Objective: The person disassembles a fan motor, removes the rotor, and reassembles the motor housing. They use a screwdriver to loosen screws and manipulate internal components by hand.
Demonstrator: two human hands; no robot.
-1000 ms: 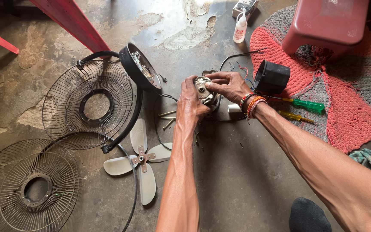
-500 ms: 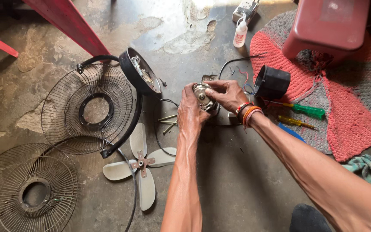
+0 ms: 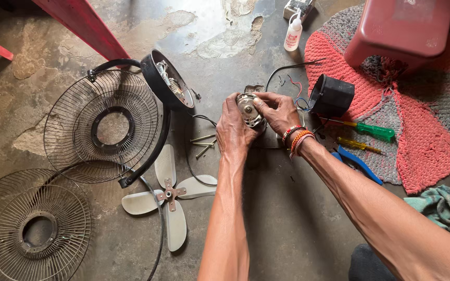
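Observation:
Both hands hold a small metal fan motor (image 3: 248, 109) above the concrete floor. My left hand (image 3: 234, 127) wraps its left side. My right hand (image 3: 277, 112), with bead bracelets at the wrist, grips its right side, thumb on the motor's face. Thin wires (image 3: 294, 86) trail from the motor toward a black motor cover (image 3: 332, 96). Long bolts (image 3: 203, 145) lie on the floor just left of my left wrist.
Two wire fan guards (image 3: 102, 125) (image 3: 32, 229), a black fan base with stand (image 3: 165, 80) and a white fan blade (image 3: 169, 195) lie left. Green (image 3: 373, 130) and yellow (image 3: 358, 144) screwdrivers, blue-handled pliers (image 3: 358, 164), a knitted mat (image 3: 423, 125), pink stool (image 3: 404, 28) and oil bottle (image 3: 293, 35) lie right.
Both hands keep their hold on the motor, with only slight shifts of the fingers. The view has drifted a little; nothing on the floor has moved.

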